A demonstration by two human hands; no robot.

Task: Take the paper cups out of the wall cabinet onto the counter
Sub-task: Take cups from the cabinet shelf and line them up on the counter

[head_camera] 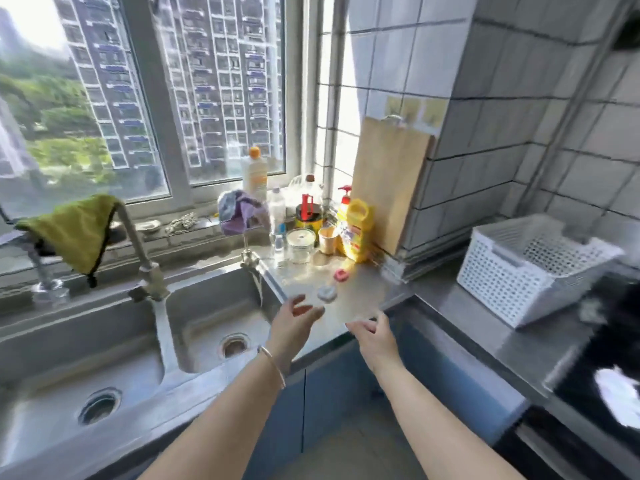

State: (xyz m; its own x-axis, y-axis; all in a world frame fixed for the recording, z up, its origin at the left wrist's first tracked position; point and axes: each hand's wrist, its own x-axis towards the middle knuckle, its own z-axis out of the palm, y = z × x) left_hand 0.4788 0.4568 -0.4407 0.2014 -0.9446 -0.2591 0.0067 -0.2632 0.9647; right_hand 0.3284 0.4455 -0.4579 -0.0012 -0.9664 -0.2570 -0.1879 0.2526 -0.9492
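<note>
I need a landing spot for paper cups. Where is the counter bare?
Bare steel lies between the sink and the white basket, around the two small flower-shaped pieces. Bottles and jars crowd the window corner beside the cutting board.

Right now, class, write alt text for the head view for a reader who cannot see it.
A person's empty left hand and right hand reach over a steel counter beside a double sink. Bottles, a jar and a paper cup crowd the window corner; a white basket sits to the right.

Empty hands (298,318) – steel counter (360,296)
</note>
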